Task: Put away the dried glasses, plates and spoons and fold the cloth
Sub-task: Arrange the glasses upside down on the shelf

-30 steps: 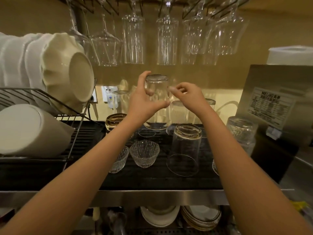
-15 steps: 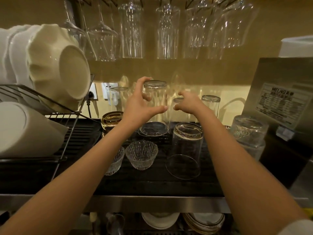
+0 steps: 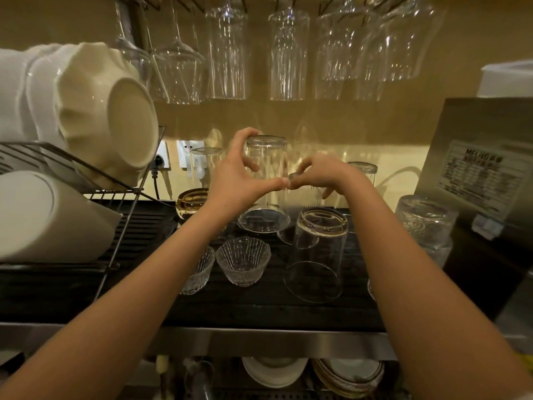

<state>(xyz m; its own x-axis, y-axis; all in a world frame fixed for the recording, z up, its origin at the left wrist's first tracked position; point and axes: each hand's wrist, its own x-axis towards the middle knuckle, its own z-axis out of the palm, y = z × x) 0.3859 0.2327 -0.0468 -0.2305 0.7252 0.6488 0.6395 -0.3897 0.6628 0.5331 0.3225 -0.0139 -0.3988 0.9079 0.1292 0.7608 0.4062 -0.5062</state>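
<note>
Stemware (image 3: 227,53) stems — cut off above.

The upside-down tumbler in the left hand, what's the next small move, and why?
Probably lower the tumbler straight down until its rim rests on the black mat, then let go. The left hand grips it mouth-down, apparently just above the mat, among other inverted glasses.

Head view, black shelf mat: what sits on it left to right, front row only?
Ribbed glass bowl partly behind the left forearm → second ribbed glass bowl → upside-down clear tumbler → patterned upside-down glass by the steel box.
</note>
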